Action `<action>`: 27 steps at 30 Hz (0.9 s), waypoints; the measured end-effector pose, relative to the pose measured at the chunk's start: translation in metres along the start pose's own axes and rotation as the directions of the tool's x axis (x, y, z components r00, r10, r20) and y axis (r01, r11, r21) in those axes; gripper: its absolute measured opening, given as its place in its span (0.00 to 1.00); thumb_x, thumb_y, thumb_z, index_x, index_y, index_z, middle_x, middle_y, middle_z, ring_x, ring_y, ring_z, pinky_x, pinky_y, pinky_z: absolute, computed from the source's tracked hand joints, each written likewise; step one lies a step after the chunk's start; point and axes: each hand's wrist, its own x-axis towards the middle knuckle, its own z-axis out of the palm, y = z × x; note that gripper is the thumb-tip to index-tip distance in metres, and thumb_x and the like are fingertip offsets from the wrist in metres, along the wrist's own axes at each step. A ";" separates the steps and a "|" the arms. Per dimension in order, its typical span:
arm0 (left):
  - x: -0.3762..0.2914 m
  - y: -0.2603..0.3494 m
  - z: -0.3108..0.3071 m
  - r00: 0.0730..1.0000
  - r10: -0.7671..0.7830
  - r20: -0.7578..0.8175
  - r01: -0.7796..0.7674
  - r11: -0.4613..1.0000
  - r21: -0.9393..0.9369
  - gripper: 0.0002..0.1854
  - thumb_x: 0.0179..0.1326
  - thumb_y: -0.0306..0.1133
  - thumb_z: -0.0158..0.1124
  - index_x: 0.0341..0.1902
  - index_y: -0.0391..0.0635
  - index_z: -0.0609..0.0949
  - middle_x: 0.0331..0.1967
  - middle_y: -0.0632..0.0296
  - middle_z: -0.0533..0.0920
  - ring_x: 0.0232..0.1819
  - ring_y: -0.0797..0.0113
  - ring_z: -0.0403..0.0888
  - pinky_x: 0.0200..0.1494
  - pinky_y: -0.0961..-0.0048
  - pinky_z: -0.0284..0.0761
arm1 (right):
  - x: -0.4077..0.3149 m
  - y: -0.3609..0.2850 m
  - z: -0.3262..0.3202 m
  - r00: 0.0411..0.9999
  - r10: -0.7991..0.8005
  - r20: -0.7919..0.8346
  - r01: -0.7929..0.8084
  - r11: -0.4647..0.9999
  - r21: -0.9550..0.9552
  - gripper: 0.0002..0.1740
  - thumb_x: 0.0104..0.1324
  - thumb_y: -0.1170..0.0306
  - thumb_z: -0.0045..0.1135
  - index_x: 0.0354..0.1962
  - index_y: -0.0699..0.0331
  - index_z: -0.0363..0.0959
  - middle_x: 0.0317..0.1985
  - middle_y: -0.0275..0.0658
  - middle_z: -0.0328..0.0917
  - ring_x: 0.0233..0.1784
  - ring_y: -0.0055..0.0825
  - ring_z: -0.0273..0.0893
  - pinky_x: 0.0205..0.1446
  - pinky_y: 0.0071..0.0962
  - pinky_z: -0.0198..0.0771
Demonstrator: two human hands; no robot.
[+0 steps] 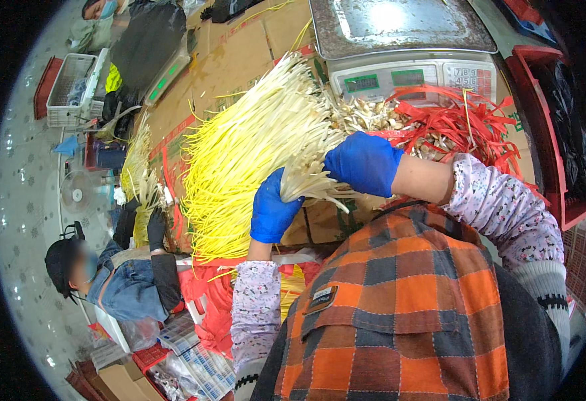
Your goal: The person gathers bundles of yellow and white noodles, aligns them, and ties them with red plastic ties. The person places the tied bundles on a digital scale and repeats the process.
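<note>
A broad heap of yellow garlic chives lies before me, its pale root ends toward the upper right. My left hand, in a blue glove, is closed around a small bunch of pale chive stalks. The stalk ends spread out past its thumb, toward the right. My right hand, also gloved in blue, is curled against these ends from the other side. Its fingertips are hidden beneath it, so what it grips cannot be seen. Trimmed root bits and a tangle of red ties lie beyond my right hand.
A digital scale stands behind the root bits. The tabletop is covered with cardboard. At right is a red crate with black plastic. A co-worker in dark gloves handles chives at left; red bags hang by the near edge.
</note>
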 end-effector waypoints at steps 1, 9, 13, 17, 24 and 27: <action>0.000 0.000 0.000 1.000 -0.023 0.007 0.023 0.999 0.034 0.27 0.48 0.29 0.73 0.55 0.42 0.79 0.46 0.49 0.84 0.48 0.52 0.83 0.52 0.64 0.76 | -0.001 0.000 0.000 0.999 -0.023 -0.046 0.023 1.000 -0.006 0.05 0.53 0.69 0.60 0.29 0.59 0.77 0.25 0.45 0.79 0.29 0.45 0.81 0.32 0.40 0.75; -0.001 -0.012 0.007 0.997 -0.031 -0.075 0.023 0.995 -0.101 0.27 0.47 0.31 0.74 0.54 0.43 0.79 0.47 0.49 0.83 0.47 0.48 0.82 0.51 0.61 0.76 | -0.006 -0.007 0.021 0.877 0.476 -0.057 -0.317 0.665 0.676 0.08 0.65 0.66 0.55 0.33 0.62 0.77 0.37 0.49 0.81 0.42 0.50 0.79 0.44 0.41 0.74; 0.000 -0.016 0.016 0.994 0.053 -0.093 -0.054 0.999 -0.001 0.29 0.45 0.33 0.74 0.54 0.44 0.78 0.45 0.51 0.83 0.45 0.47 0.80 0.48 0.59 0.75 | -0.010 -0.007 0.034 0.789 0.610 0.076 -0.380 0.387 0.840 0.11 0.68 0.62 0.54 0.34 0.62 0.77 0.37 0.50 0.80 0.41 0.51 0.78 0.42 0.40 0.73; -0.006 -0.011 0.036 0.954 0.268 -0.137 -0.171 0.856 0.487 0.31 0.44 0.34 0.72 0.57 0.47 0.77 0.40 0.55 0.80 0.42 0.50 0.77 0.46 0.59 0.71 | -0.023 0.003 0.034 0.915 0.379 -0.142 -0.337 0.907 0.252 0.09 0.66 0.63 0.54 0.34 0.59 0.77 0.35 0.47 0.80 0.36 0.51 0.79 0.38 0.45 0.74; -0.014 -0.009 0.050 0.934 0.332 -0.136 -0.185 0.770 0.611 0.35 0.43 0.34 0.71 0.60 0.48 0.75 0.39 0.58 0.77 0.42 0.54 0.74 0.47 0.59 0.67 | -0.021 -0.005 0.052 0.754 0.635 -0.167 -0.305 0.564 0.768 0.12 0.66 0.61 0.57 0.35 0.61 0.77 0.30 0.47 0.78 0.35 0.40 0.77 0.39 0.34 0.69; -0.014 -0.008 0.051 0.948 0.302 -0.100 -0.174 0.756 0.631 0.36 0.41 0.33 0.71 0.60 0.47 0.75 0.39 0.57 0.76 0.43 0.53 0.73 0.48 0.59 0.67 | -0.017 -0.011 0.063 0.612 0.759 0.221 -0.096 -0.207 0.974 0.11 0.66 0.62 0.57 0.33 0.60 0.77 0.27 0.36 0.76 0.30 0.29 0.73 0.35 0.30 0.66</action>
